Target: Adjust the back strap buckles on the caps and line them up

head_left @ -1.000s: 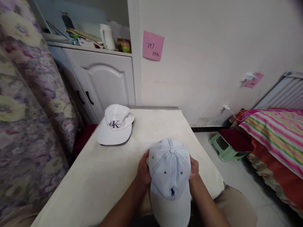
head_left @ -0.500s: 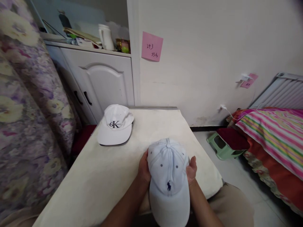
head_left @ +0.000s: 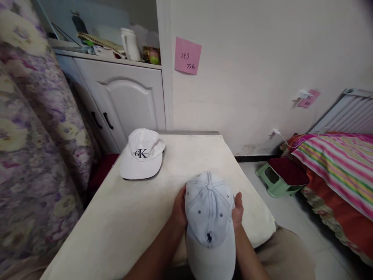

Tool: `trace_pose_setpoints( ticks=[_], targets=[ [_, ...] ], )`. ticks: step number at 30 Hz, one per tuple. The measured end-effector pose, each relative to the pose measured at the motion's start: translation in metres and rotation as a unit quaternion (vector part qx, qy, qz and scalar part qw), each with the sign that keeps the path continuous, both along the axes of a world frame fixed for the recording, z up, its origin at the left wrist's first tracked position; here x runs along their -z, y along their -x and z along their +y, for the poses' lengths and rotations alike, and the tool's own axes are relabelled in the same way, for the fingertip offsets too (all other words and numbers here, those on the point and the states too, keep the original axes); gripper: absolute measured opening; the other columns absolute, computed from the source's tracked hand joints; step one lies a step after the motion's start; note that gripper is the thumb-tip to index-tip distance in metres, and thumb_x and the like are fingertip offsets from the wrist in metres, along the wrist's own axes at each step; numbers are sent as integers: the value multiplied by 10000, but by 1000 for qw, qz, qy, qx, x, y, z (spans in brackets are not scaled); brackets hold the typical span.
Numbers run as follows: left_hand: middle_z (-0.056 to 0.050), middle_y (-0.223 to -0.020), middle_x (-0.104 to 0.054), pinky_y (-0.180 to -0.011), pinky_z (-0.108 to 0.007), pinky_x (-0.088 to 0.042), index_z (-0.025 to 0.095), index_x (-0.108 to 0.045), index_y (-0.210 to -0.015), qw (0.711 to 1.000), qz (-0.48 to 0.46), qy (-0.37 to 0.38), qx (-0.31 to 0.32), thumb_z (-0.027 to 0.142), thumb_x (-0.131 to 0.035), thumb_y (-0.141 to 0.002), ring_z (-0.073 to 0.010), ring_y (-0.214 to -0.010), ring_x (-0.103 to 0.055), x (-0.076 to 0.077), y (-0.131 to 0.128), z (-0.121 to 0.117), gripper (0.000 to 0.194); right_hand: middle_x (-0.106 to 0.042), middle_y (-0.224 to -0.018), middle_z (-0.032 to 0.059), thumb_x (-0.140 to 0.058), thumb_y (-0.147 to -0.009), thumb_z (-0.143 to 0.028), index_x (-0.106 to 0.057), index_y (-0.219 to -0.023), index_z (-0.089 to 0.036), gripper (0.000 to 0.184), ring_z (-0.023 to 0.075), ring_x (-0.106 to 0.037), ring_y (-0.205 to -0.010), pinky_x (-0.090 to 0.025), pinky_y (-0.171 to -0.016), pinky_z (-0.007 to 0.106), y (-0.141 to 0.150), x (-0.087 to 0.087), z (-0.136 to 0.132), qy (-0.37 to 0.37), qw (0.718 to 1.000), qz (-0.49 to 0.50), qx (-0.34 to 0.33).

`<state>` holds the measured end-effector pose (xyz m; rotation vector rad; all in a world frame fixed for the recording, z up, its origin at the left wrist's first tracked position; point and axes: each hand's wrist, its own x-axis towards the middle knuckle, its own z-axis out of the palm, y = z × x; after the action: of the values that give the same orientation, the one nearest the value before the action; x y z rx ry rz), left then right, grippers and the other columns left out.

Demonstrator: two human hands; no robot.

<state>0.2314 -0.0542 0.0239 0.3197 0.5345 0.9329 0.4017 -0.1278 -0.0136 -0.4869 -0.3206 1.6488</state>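
Observation:
A pale blue baseball cap [head_left: 210, 217] with a small dark embroidered figure is between my two hands at the near edge of the table, its brim pointing toward me. My left hand [head_left: 180, 206] grips the cap's left side, with most of its fingers hidden behind the crown. On the other side, my right hand [head_left: 237, 210] holds the crown, thumb side showing. Farther off on the left lies a white cap [head_left: 142, 154] with black "CK" lettering, apart from both hands.
The caps are over a cream-covered table [head_left: 140, 217]. A floral curtain [head_left: 43, 147] hangs at the left, beside a white cabinet [head_left: 128, 101]. To the right are a green stool [head_left: 272, 182] with a red top and a bed with a striped cover [head_left: 335, 159].
The pale blue cap has shifted slightly right and tipped a little, brim lower, with both hands moving along. The white cap has stayed in place.

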Motion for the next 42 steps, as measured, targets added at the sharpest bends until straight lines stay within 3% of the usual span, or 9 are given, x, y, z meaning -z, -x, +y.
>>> trace_pose_setpoints(
  ticks=[4,8,18,22,26,30,33,38,42],
  targets=[
    [-130,-961,-794,-1069,-414,-449,89,-747,-1016,999,-7,26,25,439,-600,-906,-315,-1109,-682,2,0,2,396,-743,-1171,149,-568,-843,-667,-707,-1178,-142,638,339,-563,-1290,-335,-1131,557,-8,-14,-3,57,998,-32,-11],
    [-162,-1105,-766,-1091,-438,-436,88,-671,-1233,996,-3,73,57,554,-528,-935,-324,-1176,-654,2,-1,1,572,-800,-976,84,-750,-785,-429,-752,-1009,-181,334,299,-674,-1137,-456,-1058,481,-21,-14,-7,76,991,-76,79],
    [-166,-1088,-771,-994,-431,-529,92,-652,-1269,991,64,112,47,577,-495,-938,-314,-1083,-709,9,-2,5,608,-789,-972,103,-829,-680,-325,-750,-969,-135,354,316,-699,-1011,-563,-867,433,-28,-22,6,81,971,-178,136],
    [-153,-1056,-782,-975,-415,-542,98,-680,-1232,991,73,109,33,513,-519,-953,-301,-1048,-724,9,-2,5,525,-785,-945,71,-879,-663,-301,-736,-1009,-140,408,204,-707,-825,-561,-747,298,-33,-23,-32,112,930,-261,235],
    [-147,-1038,-787,-962,-402,-549,101,-696,-1213,992,70,104,8,439,-565,-951,-296,-1014,-734,8,-5,5,447,-692,-609,0,-880,-661,-433,-696,-737,-156,341,112,-564,-489,-456,-483,208,-27,-10,-93,153,872,-341,318],
    [-137,-1035,-789,-953,-412,-555,113,-711,-1192,993,60,98,1,406,-554,-962,-301,-993,-740,6,-6,3,404,-607,-470,-3,-806,-708,-571,-639,-564,-145,480,59,-435,-363,-337,-384,172,0,20,-138,190,896,-332,224],
    [-138,-1043,-787,-955,-414,-556,113,-714,-1182,994,56,93,-2,396,-544,-969,-302,-1011,-736,4,-5,2,393,-638,-488,-8,-827,-691,-553,-673,-578,-165,432,75,-512,-391,-383,-397,164,24,37,-151,202,928,-258,178],
    [-144,-1062,-782,-972,-426,-549,111,-705,-1203,995,48,83,0,399,-577,-952,-305,-1033,-730,4,-5,1,402,-799,-1014,29,-894,-647,-412,-783,-967,-278,364,249,-746,-906,-608,-765,364,53,33,-144,179,971,-61,146],
    [-140,-1051,-786,-986,-411,-543,108,-722,-1165,996,44,72,5,395,-617,-928,-307,-1058,-719,8,-6,1,387,-803,-999,48,-907,-632,-336,-798,-934,-225,340,233,-754,-932,-608,-812,319,63,28,-135,158,972,8,172]
  ],
)
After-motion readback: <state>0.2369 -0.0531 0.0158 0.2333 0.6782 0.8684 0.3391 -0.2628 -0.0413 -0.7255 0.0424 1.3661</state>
